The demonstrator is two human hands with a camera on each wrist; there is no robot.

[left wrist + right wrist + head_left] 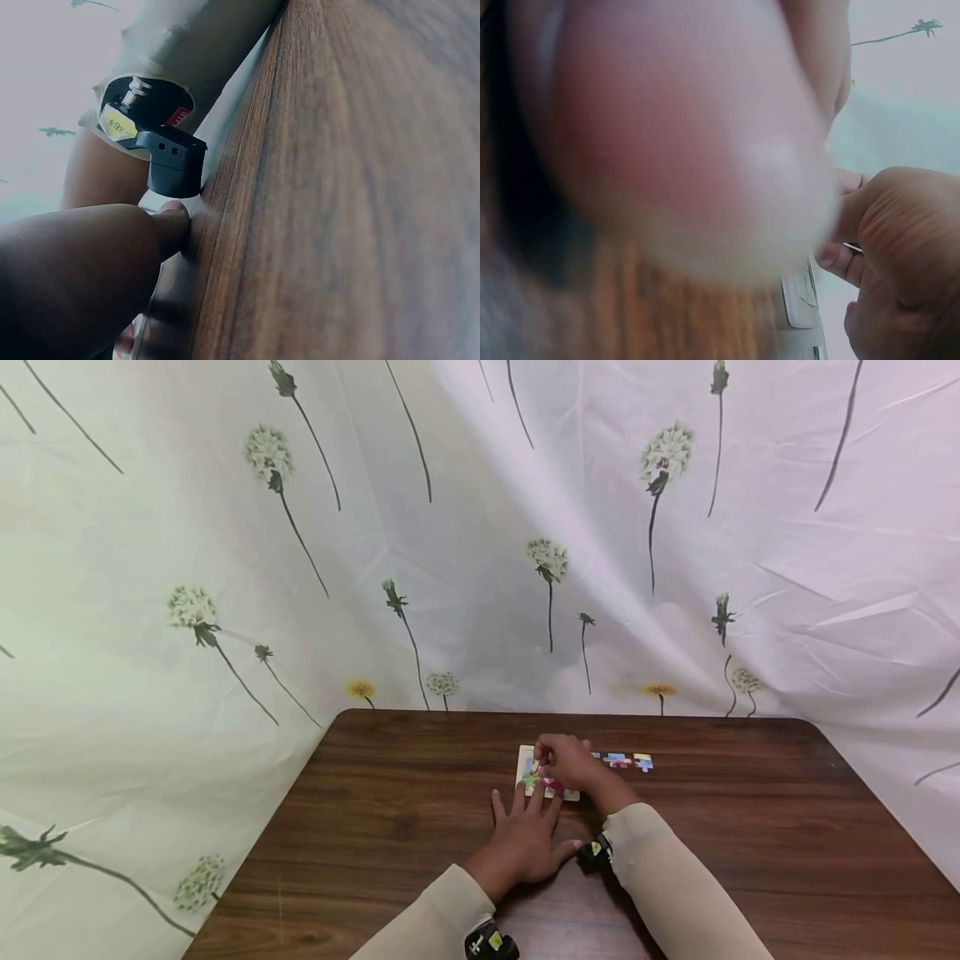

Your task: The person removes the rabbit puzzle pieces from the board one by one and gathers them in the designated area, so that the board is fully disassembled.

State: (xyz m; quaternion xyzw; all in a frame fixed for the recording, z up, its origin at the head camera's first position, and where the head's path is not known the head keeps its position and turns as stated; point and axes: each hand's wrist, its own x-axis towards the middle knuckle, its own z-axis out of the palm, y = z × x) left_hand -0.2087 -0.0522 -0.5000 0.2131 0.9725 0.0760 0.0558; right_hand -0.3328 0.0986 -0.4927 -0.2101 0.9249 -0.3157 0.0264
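A small puzzle board with a pale frame point(525, 760) lies near the table's far edge, partly covered by both hands. My left hand point(521, 843) is spread palm down, its fingertips on the board's near edge. Its thumb reaches to the camera on my right wrist and looms blurred in the right wrist view. Over the board, my right hand point(566, 762) has bent fingers, with thumb and forefinger close together; whether a piece is between them cannot be seen. In the right wrist view the right hand point(907, 255) is beside the board's edge point(801, 300).
Several loose puzzle pieces point(617, 760) lie in a row to the right of the board, beyond my right wrist. The brown wooden table point(375, 827) ends at a pale curtain point(480, 610) with dandelion prints. My right forearm point(675, 877) crosses the table's right half.
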